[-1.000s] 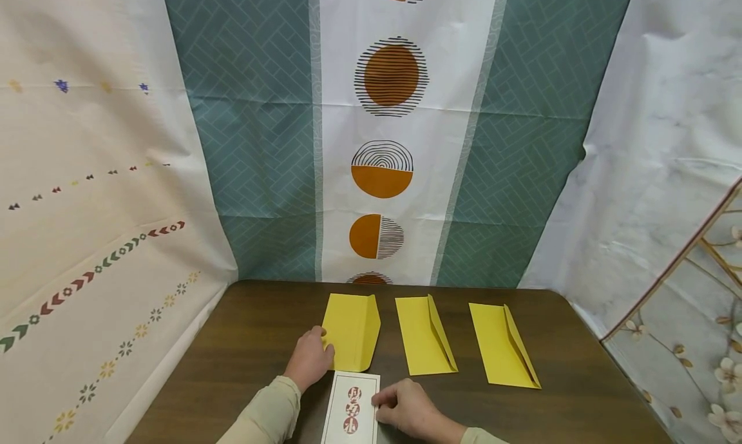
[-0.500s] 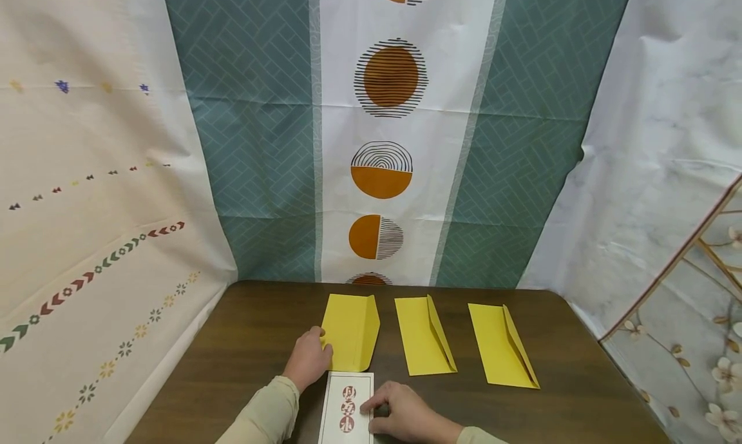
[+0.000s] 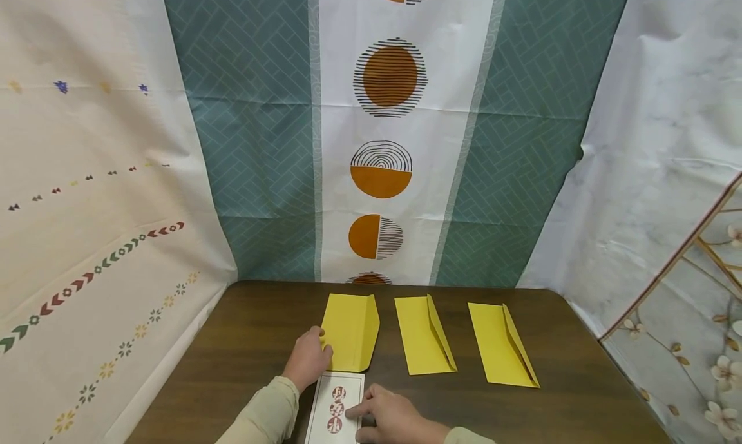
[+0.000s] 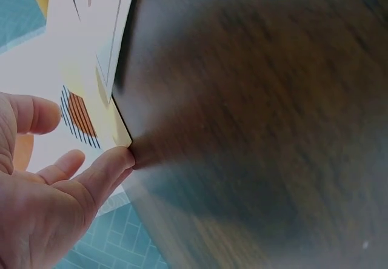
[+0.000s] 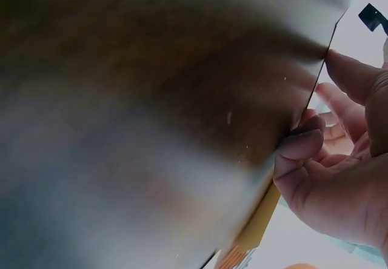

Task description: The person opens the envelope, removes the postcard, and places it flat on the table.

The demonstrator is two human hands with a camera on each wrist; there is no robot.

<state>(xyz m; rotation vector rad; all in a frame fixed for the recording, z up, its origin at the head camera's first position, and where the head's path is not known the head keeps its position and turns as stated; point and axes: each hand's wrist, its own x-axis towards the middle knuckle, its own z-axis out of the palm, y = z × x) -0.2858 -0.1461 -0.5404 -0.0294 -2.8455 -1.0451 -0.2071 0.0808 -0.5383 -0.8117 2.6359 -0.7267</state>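
Observation:
A white card (image 3: 334,410) with a thin dark border and a column of red round emblems lies on the wooden table, its lower end cut off by the head view. My right hand (image 3: 390,417) rests at its right side, index finger on the card's face and thumb low near the edge. Just beyond the card lies a yellow envelope (image 3: 346,331) with its flap unfolded to the right. My left hand (image 3: 308,360) touches that envelope's left edge with loosely bent fingers. In the left wrist view, the fingertips meet the envelope's corner (image 4: 115,126).
Two more yellow envelopes, a middle one (image 3: 423,337) and a right one (image 3: 500,344), lie in a row on the dark wooden table (image 3: 232,341), flaps partly raised along their right sides. A patterned curtain (image 3: 261,173) hangs behind the table's far edge.
The white card has slid to the left and tilted slightly, with my right hand moving along with it. The right index finger has shifted from the card's edge onto its face. My left hand stays put.

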